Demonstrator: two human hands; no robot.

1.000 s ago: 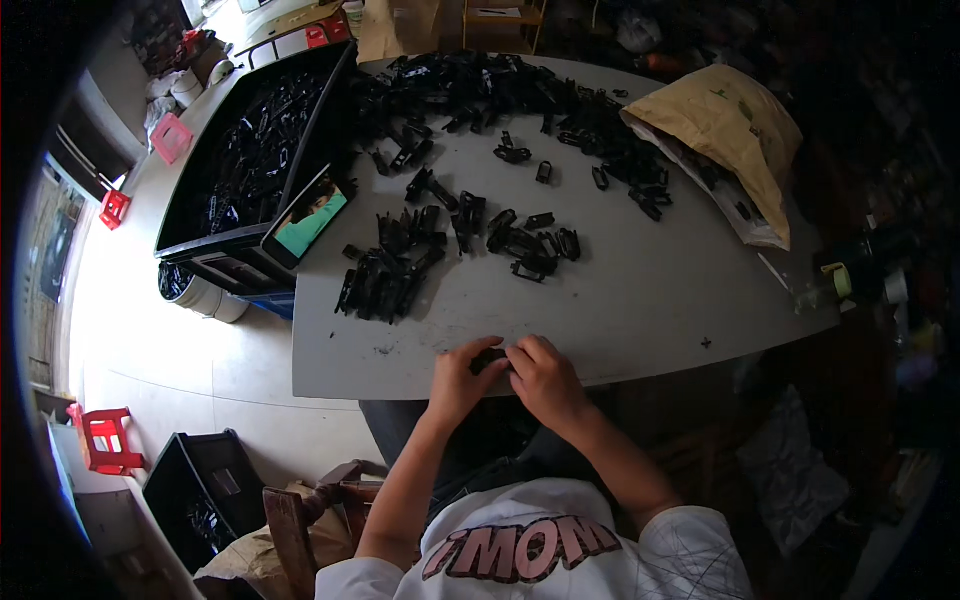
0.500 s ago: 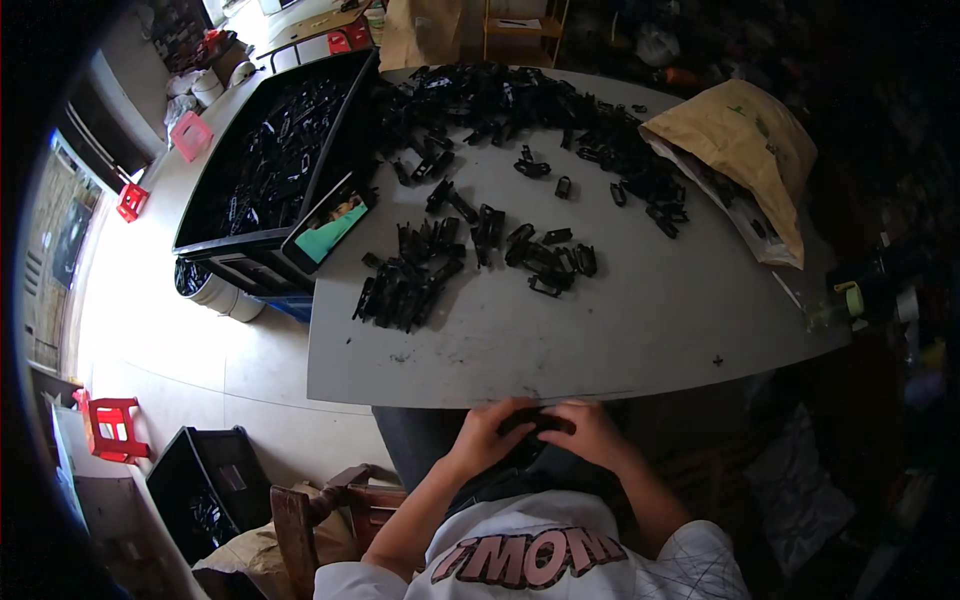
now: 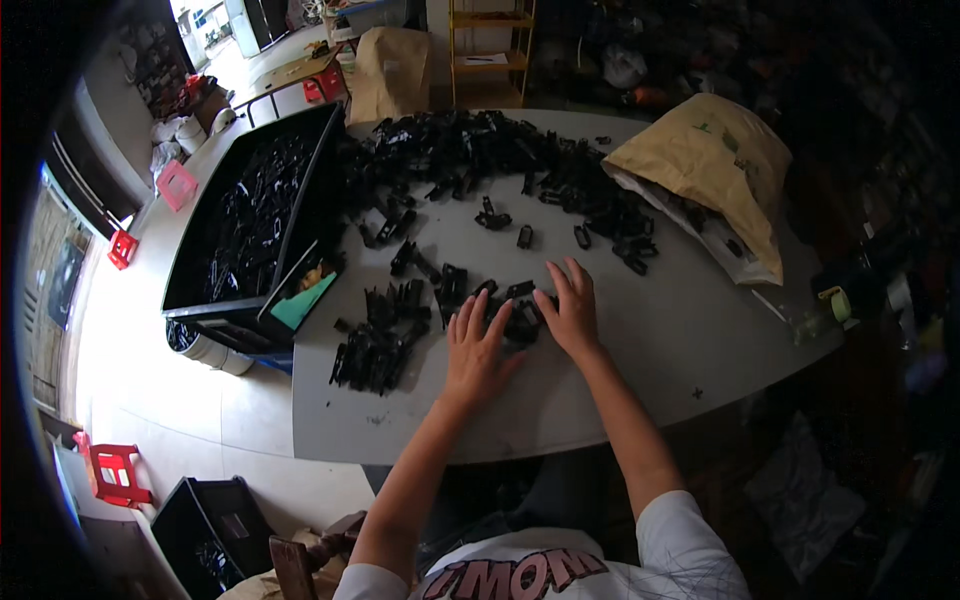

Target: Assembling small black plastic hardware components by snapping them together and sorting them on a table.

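Both of my hands reach over the grey table [image 3: 600,410], at a small group of black plastic clip-like parts [image 3: 522,322]. My left hand [image 3: 476,350] is spread at the group's left side, palm down, with nothing gripped. On the other side, my right hand [image 3: 572,312] has its fingers apart, and its thumb is beside the same parts. Some of these parts are hidden behind the fingers. Left of my left hand lies a denser cluster of similar black parts [image 3: 375,350]. A few single parts [image 3: 525,237] lie farther up the table.
A large heap of black parts [image 3: 455,145] covers the table's far side. At the left stands a black crate [image 3: 215,312] full of them, with a phone [image 3: 300,290] leaning on it. A brown paper sack [image 3: 700,150] lies at the right. Red stools [image 3: 122,475] stand on the floor.
My hands have moved from the table's near edge by my lap, out over the table to the small group of parts. Their fingers have spread. The view has also shifted.
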